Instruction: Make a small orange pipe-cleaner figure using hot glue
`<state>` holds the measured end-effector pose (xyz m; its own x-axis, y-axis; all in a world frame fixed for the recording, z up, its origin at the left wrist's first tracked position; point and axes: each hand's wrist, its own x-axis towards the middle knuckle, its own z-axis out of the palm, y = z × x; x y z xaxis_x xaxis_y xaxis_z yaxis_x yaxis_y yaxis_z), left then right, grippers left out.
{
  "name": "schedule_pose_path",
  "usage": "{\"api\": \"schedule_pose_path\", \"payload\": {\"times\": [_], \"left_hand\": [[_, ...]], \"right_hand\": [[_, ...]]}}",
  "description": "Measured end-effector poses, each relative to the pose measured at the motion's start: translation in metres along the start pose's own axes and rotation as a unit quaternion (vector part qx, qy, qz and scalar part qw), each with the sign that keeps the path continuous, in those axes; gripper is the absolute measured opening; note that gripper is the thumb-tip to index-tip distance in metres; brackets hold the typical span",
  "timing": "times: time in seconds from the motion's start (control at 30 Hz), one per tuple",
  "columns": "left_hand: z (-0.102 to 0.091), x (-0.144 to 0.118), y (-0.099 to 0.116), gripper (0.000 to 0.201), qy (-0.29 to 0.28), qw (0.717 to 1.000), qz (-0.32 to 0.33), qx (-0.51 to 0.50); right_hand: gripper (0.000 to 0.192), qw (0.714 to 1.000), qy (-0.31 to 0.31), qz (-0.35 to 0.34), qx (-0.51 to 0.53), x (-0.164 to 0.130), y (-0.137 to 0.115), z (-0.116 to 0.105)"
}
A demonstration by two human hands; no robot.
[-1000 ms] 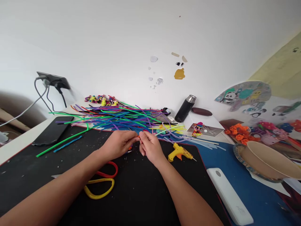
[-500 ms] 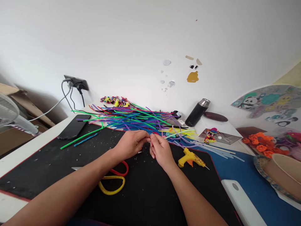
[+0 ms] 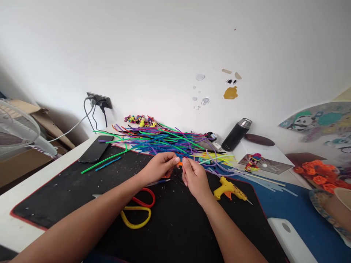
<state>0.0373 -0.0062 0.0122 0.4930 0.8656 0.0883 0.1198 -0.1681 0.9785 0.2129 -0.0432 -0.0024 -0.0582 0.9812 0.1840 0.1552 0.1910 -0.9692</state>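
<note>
My left hand (image 3: 160,168) and my right hand (image 3: 195,177) meet above the black mat (image 3: 170,233), fingertips pinched close together. Between them shows a small fuzzy-looking orange piece (image 3: 180,164), mostly covered by the fingers. More orange peeks out beneath my left hand; I cannot tell if it is the same piece. A pen-like tool (image 3: 159,182) lies under that hand. Scissors (image 3: 136,218) with one red and one yellow handle lie partly hidden by my left forearm. To the right of my right hand rests a yellow glue gun (image 3: 231,190).
A heap of colourful pipe cleaners (image 3: 164,140) spreads behind my hands, with small figures (image 3: 141,120) beyond it. A phone (image 3: 96,149) lies left. A black flask (image 3: 237,134), another figure (image 3: 252,162) and a white device (image 3: 290,239) are on the right.
The view has shifted, so the scene sits farther right. Orange material now shows between and under the fingers. Both hands stay pinched together.
</note>
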Motion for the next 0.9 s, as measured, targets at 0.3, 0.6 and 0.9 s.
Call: {"api": "schedule_pose_path", "payload": {"times": [0.3,0.6,0.9], "left_hand": [[0.002,-0.002,0.008,0.060,-0.013,1.000,-0.013,-0.004],[0.001,-0.001,0.008,0.053,0.033,0.993,0.045,0.106],[0.006,0.000,0.002,0.042,0.051,0.985,0.065,0.154]], "right_hand": [[0.060,0.996,0.005,-0.026,-0.080,-0.002,0.004,-0.002],[0.060,0.996,0.021,-0.025,-0.086,-0.002,0.009,0.001],[0.060,0.998,0.030,0.002,-0.047,-0.002,0.018,0.005]]}}
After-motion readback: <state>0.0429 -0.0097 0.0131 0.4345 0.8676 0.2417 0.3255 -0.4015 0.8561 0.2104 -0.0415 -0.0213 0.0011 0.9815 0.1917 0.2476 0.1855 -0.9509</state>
